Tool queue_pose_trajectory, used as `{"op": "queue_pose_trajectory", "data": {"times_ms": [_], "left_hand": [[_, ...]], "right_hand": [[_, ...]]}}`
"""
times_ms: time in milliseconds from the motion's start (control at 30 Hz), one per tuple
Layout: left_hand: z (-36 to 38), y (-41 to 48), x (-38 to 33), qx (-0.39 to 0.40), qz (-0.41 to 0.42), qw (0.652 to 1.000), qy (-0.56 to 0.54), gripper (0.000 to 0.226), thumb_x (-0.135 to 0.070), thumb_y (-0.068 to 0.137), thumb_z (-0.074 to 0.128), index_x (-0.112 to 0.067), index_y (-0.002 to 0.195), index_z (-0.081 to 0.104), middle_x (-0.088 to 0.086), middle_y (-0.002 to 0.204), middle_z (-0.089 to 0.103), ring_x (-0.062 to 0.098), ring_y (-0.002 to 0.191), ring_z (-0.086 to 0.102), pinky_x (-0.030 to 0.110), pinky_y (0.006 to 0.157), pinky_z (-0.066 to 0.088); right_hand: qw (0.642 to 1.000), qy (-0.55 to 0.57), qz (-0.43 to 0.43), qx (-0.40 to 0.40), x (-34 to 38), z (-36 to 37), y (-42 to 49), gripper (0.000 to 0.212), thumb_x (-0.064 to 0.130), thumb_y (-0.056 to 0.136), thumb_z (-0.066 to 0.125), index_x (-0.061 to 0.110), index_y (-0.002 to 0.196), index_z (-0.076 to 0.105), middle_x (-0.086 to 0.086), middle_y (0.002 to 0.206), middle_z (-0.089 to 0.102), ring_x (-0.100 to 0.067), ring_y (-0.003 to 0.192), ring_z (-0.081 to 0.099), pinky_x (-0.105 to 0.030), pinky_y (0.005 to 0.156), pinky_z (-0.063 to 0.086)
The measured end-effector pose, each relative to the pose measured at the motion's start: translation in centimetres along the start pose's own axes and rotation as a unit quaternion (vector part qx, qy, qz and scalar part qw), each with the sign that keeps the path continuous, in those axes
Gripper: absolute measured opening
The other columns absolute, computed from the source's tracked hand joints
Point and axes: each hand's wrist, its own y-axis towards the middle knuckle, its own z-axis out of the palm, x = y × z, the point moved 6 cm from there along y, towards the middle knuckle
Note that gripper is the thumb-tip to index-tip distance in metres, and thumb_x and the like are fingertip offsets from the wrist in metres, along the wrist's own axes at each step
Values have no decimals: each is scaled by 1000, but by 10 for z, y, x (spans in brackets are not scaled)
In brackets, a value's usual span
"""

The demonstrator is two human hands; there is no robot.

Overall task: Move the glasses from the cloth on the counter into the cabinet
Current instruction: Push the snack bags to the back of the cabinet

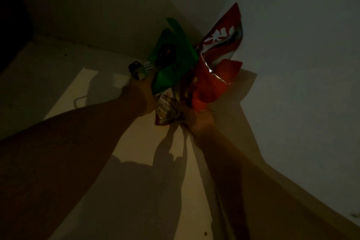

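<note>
Both my arms reach deep into a dim cabinet [58, 76] with pale inner walls. My left hand [143, 91] grips the lower edge of a green snack bag [173, 58], with a small dark and white packet [137, 70] at its fingertips. My right hand [198, 121] is closed on the bottom of a red snack bag [218, 50]. A smaller red and white packet [166, 111] sits between the two hands. No glasses and no cloth are in view.
The bags are bunched in the far right corner where the back wall [93, 6] meets the right side wall [292, 64]. My arms cast long shadows on the shelf floor [136, 161]. A small loop-shaped thing [79, 101] lies at the left.
</note>
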Motion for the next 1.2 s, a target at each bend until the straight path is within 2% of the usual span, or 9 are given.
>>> {"op": "queue_pose_trajectory", "data": {"times_ms": [100,233,300,467,567,667,867,1000,1200], "left_hand": [[5,-21,-2,-25,-18,1000,-4,91,-19,90,66,-14,155,3,20,160,10,36,146,15,48,117,22],[15,-58,-5,18,-67,997,22,100,-22,93,62,-6,151,-18,21,160,5,39,145,17,47,117,20],[17,-75,-5,45,-91,989,107,93,-30,98,53,-3,150,-19,23,156,19,40,139,29,47,114,26],[29,-121,5,138,-100,945,280,66,-48,103,26,-7,152,14,21,153,28,40,139,29,45,116,23],[35,-157,6,159,-73,920,350,57,-53,101,28,-13,140,40,17,145,40,36,133,36,45,112,30],[29,-191,-5,145,-45,915,375,54,-56,98,36,-15,132,45,13,134,47,33,122,45,42,101,42],[7,-233,-41,107,10,885,453,58,-58,96,37,-15,134,40,11,134,46,31,119,46,42,94,42],[-1,-257,-49,106,30,887,448,54,-47,99,35,-16,143,31,10,143,40,31,124,42,42,95,44],[-22,-329,-50,147,-18,906,397,72,-53,97,38,-18,154,13,9,159,21,32,138,31,43,104,38]], "right_hand": [[999,-13,17,33,-6,-11,-15,20,22,90,70,15,104,59,-8,102,59,-22,90,59,-41,93,54],[995,-94,18,15,-24,-36,-31,39,20,90,69,15,123,49,-12,109,60,-24,85,61,-38,73,57],[975,-222,-10,8,-30,-43,-38,47,25,92,67,16,134,48,-12,119,63,-25,95,65,-44,86,57],[937,-343,-61,43,-44,-37,-67,52,26,96,59,15,144,43,-12,129,62,-27,110,63,-33,83,56],[902,-413,-110,62,-49,-29,-85,47,32,96,59,15,139,50,-10,134,61,-27,119,59,-34,99,50],[878,-451,-137,88,-54,-21,-108,54,34,94,61,16,143,47,-10,140,55,-27,128,52,-32,105,42],[786,-571,-214,102,-56,-11,-152,65,49,94,52,16,148,35,-15,139,49,-36,127,46,-42,102,42],[774,-592,-192,117,-48,-13,-176,75,57,94,48,18,154,24,-15,144,45,-35,131,44,-46,105,41],[799,-570,-145,128,-30,-35,-257,70,54,95,47,19,152,28,-11,141,49,-32,128,47,-45,105,42]]}}
